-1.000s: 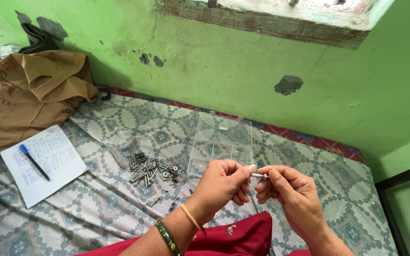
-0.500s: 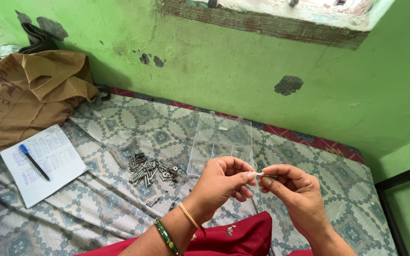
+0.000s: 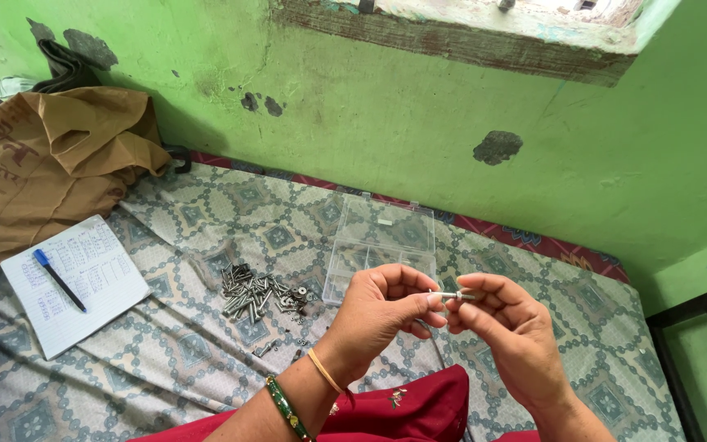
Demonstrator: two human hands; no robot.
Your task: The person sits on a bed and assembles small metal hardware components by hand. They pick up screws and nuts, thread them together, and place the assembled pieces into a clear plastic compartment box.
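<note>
Mid-frame, fitting a part onto bolt [image 3: 452, 295], left hand [image 3: 382, 315] and right hand [image 3: 505, 327] both pinched shut on it; next move, by judgement, needing steady fingertip twisting.

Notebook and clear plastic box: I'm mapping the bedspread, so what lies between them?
In the head view, a pile of metal bolts and nuts lies between notebook and clear box.

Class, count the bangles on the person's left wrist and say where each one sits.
2: a thin orange bangle nearer the left hand, and a green bangle further up the forearm. Others may lie outside the picture.
</note>
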